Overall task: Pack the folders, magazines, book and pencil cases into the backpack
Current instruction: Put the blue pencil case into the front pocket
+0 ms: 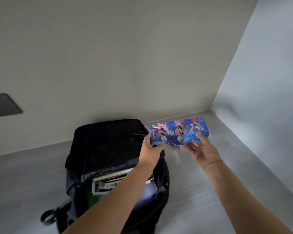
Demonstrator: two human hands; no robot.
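Mouth of backpack (pixel 108 149): stacked papers (pixel 112 177) fill far side, left forearm (pixel 125 184) crosses over it. Open tabletop (pixel 227 183) from backpack's right side to right wall (pixel 269 73); back wall (pixel 108 65) close behind.

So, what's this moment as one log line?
left hand, right hand: holding blue pencil case | beside open black backpack | not yet inside

The pencil case (pixel 179 130) in my left grip (pixel 150 149) and right grip (pixel 203 149) is glossy, smooth print. Left of them the backpack (pixel 107 142) is black cloth, and the bench (pixel 227 183) is matt grey.
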